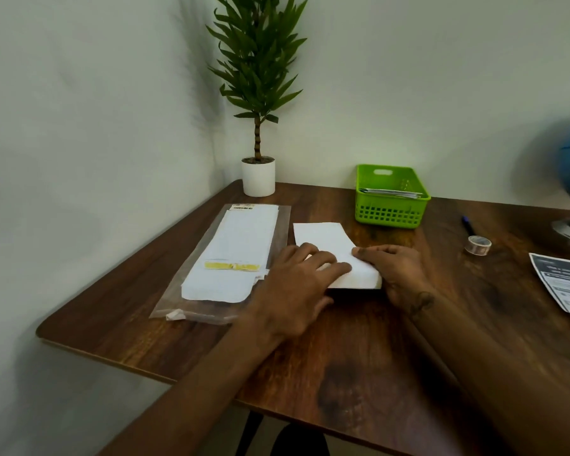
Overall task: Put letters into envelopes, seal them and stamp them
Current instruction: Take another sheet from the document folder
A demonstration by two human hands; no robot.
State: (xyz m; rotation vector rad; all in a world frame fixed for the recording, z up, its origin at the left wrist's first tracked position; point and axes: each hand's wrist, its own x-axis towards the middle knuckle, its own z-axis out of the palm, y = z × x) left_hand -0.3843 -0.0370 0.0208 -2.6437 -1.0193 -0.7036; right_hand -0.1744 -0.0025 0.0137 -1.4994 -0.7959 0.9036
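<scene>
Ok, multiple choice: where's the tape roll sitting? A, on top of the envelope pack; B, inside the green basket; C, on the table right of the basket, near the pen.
C: the tape roll lies on the table, just below the pen, right of the green basket.

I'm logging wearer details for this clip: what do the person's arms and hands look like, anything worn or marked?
Both forearms are bare, with no sleeves, gloves or watch in view. The left hand shows no rings. The right hand has a dark tattoo-like mark near the wrist.
</scene>
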